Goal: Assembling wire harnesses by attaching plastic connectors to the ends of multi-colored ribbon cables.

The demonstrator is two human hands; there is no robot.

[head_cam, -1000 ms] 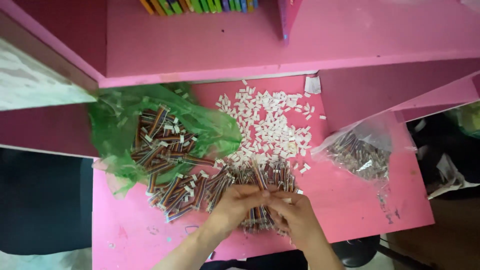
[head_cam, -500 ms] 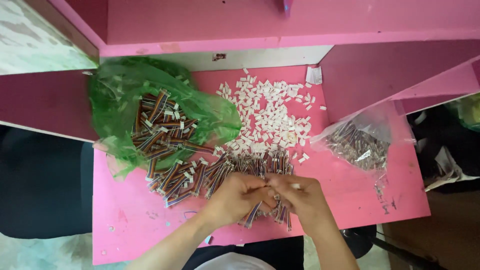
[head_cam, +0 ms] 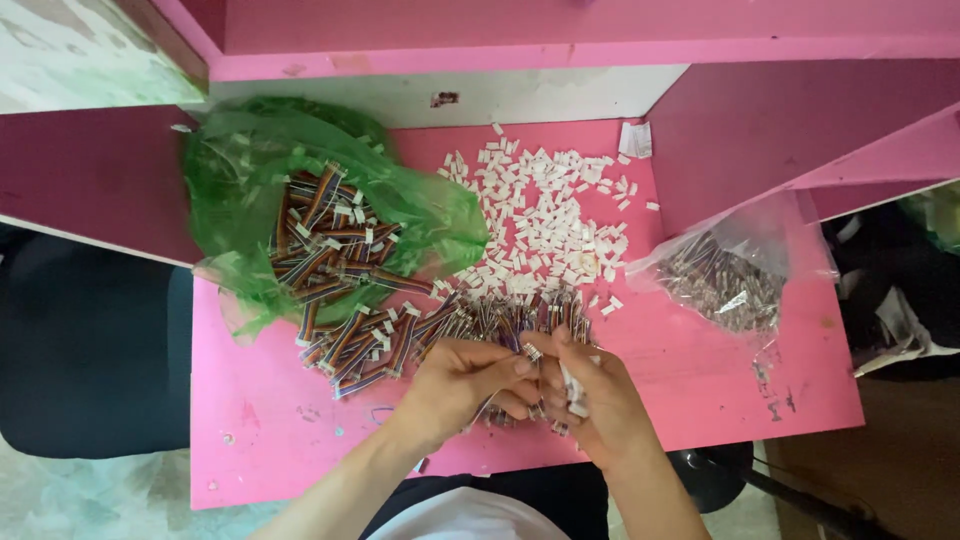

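My left hand (head_cam: pixel 465 384) and my right hand (head_cam: pixel 590 398) meet near the front edge of the pink table (head_cam: pixel 700 400). Between their fingertips they pinch a short multicoloured ribbon cable (head_cam: pixel 532 352) with a small white plug. More white plugs (head_cam: pixel 572 392) seem tucked in my right palm. Just beyond the hands lies a row of the same cables (head_cam: pixel 500 318). A spread of loose white plugs (head_cam: pixel 545 215) covers the table's middle farther back.
A green plastic bag (head_cam: pixel 250 180) full of striped cables lies at the left. A clear bag (head_cam: pixel 725 275) holding more cables sits at the right. Pink shelf walls (head_cam: pixel 800 140) close in the back and right. A dark chair (head_cam: pixel 90 350) stands left of the table.
The view has tilted so the table sits higher in frame. My hands have shifted slightly right and toward me, still working a cable between the fingertips.
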